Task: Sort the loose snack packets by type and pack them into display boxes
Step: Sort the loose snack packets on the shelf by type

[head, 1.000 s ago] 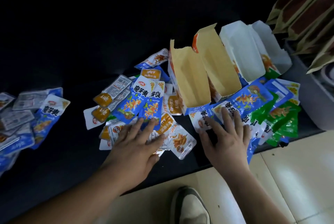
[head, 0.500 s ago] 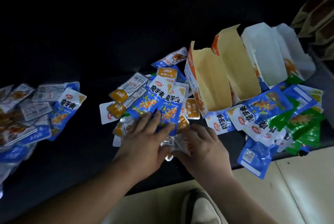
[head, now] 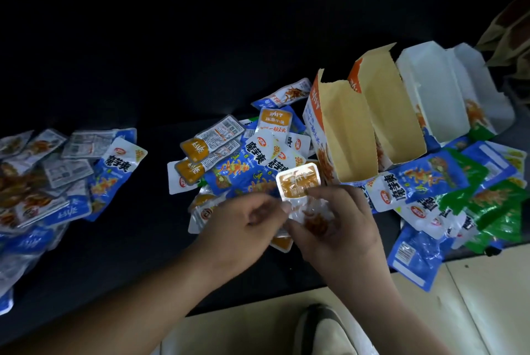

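Head view: right hand (head: 341,220) pinches orange fish packet (head: 298,181) by its clear lower half; left hand (head: 246,222) pinches its side edge; light, limp, slippery film, so grip the seams.

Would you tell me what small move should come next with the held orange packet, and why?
Probably carry the orange packet into the nearest open box: the left hand and right hand both pinch it, and that box bears matching orange print.
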{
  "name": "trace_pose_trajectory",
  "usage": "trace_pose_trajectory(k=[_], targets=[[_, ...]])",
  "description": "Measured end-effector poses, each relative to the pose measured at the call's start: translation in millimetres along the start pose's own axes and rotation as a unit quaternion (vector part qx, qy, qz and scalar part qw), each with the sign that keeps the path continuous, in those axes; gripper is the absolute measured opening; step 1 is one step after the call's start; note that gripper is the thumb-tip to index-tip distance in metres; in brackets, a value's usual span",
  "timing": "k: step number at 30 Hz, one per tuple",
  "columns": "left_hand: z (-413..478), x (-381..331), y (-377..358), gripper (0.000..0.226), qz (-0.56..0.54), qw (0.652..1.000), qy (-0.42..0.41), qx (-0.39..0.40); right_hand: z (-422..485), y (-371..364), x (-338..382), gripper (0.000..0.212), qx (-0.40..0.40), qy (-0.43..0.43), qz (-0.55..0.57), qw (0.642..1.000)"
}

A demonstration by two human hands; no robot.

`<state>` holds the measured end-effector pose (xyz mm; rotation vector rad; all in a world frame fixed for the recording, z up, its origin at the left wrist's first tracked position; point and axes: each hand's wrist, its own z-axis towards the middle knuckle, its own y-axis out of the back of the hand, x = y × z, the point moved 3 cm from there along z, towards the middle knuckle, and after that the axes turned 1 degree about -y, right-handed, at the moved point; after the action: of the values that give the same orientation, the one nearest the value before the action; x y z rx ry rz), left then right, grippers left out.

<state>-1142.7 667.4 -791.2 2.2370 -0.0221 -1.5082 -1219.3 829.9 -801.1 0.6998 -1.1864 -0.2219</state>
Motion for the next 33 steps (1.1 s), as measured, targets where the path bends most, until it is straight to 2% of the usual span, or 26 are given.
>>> trace_pose_trajectory(k=[2,3,5,8,10,14,15,17,19,20,22,24,26,28,30,33], targets=[[-1,-4,-10,0.011,-0.103,0.991,0.079,0.007,2,-4,6,0.042,0.032,0.005,0.045,0.998],[0,-4,-12,0.013,-0.125,0.987,0.097,-0.007,1,-5,6,0.04,0.048,-0.002,0.076,0.996],[4,-2,-11,0.016,-0.119,0.987,0.104,-0.023,0,-2,4,0.034,0.076,-0.087,0.163,0.98],[4,3,-9,0.015,-0.044,0.995,0.089,0.006,0,5,0,0.026,0.104,-0.232,0.254,0.933],[1,3,-11,0.013,-0.037,0.995,0.093,0.028,-1,6,-4,0.022,0.105,-0.264,0.286,0.915],[-3,1,-8,0.009,-0.108,0.986,0.12,0.045,-4,0,-1,0.026,0.103,-0.288,0.315,0.898],[-4,2,-4,0.008,-0.099,0.987,0.117,0.043,-4,-2,0,0.025,0.108,-0.287,0.304,0.902],[-5,11,10,0.008,-0.051,0.993,0.106,0.012,1,-5,-1,0.017,0.106,-0.258,0.211,0.937],[-7,26,32,0.005,0.046,0.995,0.083,-0.043,11,-8,-4,0.014,0.097,-0.166,0.075,0.978],[-8,34,42,0.006,0.119,0.989,0.05,-0.069,17,-12,-7,0.022,0.106,-0.109,0.013,0.988],[-13,46,53,0.015,0.22,0.972,-0.023,-0.082,24,-24,-13,0.053,0.171,-0.025,-0.081,0.982],[-18,53,54,0.024,0.227,0.971,-0.055,-0.052,25,-39,-23,0.086,0.243,-0.016,-0.116,0.963],[-19,60,52,0.035,0.243,0.967,-0.065,-0.044,21,-51,-30,0.101,0.28,-0.022,-0.144,0.949],[-16,65,51,0.044,0.281,0.955,-0.077,-0.049,13,-53,-33,0.099,0.265,-0.02,-0.163,0.95],[-13,67,52,0.049,0.287,0.953,-0.078,-0.052,4,-50,-32,0.083,0.22,0.001,-0.18,0.959],[-11,69,58,0.034,0.257,0.965,-0.039,-0.035,-11,-43,-29,0.058,0.136,0.055,-0.227,0.963]])
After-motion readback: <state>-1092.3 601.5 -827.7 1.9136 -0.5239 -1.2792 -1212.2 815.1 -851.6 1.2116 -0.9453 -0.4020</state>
